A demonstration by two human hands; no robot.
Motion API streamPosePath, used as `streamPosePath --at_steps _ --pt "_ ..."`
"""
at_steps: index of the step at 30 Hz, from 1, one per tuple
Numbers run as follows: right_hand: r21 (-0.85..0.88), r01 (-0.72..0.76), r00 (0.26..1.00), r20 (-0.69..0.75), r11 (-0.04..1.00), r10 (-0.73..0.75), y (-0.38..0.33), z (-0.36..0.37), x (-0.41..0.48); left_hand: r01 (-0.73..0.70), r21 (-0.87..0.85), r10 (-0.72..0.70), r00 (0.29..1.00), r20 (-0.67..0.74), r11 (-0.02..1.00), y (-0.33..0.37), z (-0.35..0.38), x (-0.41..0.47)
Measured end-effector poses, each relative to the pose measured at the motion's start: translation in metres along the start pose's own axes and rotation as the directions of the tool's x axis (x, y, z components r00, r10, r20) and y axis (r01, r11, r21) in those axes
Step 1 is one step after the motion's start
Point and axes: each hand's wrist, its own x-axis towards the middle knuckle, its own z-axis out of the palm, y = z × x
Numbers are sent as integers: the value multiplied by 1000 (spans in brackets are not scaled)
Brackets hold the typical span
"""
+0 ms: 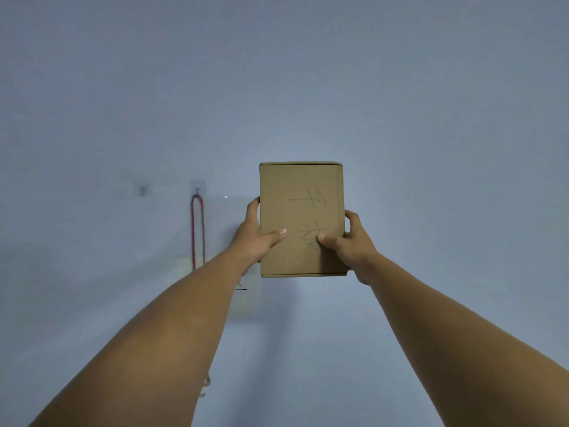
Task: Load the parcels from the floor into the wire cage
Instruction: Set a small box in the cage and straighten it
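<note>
I'm holding box (301, 186) raised, left hand (255, 238) and right hand (351, 241) gripping its sides, thumbs on face. No cage showing; risking blind drop.

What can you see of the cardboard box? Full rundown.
The cardboard box is plain brown card, rectangular and closed, with faint handwritten marks on its broad face. It is held in the air before a pale wall, long side vertical, broad face toward the camera. The left hand grips its left edge, the right hand its right edge, thumbs on the front. Its back is hidden.
</note>
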Motion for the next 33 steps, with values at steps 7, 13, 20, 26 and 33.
streamPosePath --at_steps 7,13,20,26,33 --pt "140 127 969 193 982 -153 -101 186 -13 31 148 0 979 -202 989 29 -222 -40" --pt "223 164 933 282 961 -224 -155 340 -53 86 205 -14 944 -329 975 15 -382 -93" --pt "232 152 911 345 961 -227 -189 497 -90 131 233 -32 922 -386 964 -20 -531 -135" --pt "194 112 908 378 975 -180 -173 596 -93 193 209 -96 911 -402 959 -84 -606 -135" --pt "105 25 916 397 994 -65 -104 678 -66 259 185 -171 905 -389 948 -199 -640 -109"
